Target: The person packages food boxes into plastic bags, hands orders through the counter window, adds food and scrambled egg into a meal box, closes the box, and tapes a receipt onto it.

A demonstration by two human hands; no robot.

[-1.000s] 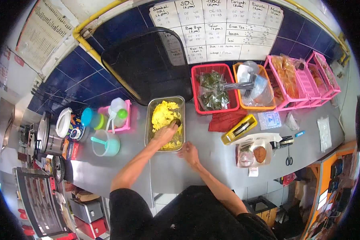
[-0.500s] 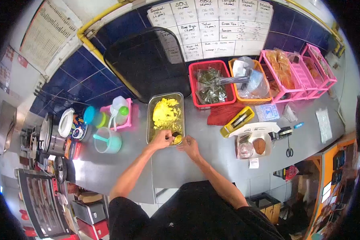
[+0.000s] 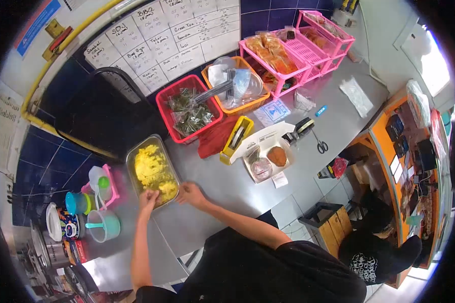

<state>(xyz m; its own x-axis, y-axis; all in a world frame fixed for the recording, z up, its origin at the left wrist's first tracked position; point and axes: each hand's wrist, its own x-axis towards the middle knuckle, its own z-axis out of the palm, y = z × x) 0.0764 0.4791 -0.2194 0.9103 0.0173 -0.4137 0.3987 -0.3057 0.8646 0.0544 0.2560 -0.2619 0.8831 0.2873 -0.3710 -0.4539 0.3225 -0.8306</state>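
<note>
A clear-looking rectangular tray (image 3: pixel 130 164) lies on the grey counter, holding crumbly yellow food (image 3: pixel 150 162), with a separate lump near its close end. At the tray's near left corner is my left hand (image 3: pixel 147 200), its fingers pinched together over the rim; what they hold, if anything, is hidden. Against the near right corner, my right hand (image 3: pixel 191 195) has its fingers bent round the tray's edge. An open white carton (image 3: pixel 267 155) to the right contains a brown round piece of food (image 3: pixel 276 156) and a small clear bag.
Beyond the tray stand a red basket (image 3: pixel 160 103) of green packets, an orange basket (image 3: pixel 207 76) and pink racks (image 3: pixel 288 81). A yellow tape dispenser (image 3: pixel 236 140) and scissors (image 3: pixel 322 146) lie rightward. A cup (image 3: pixel 104 225) stands left. Another person (image 3: pixel 371 247) is at lower right.
My view has turned right, so the tray and counter items sit farther left. The dark utensil at my left hand no longer shows, and that hand has shifted toward the tray's left corner.
</note>
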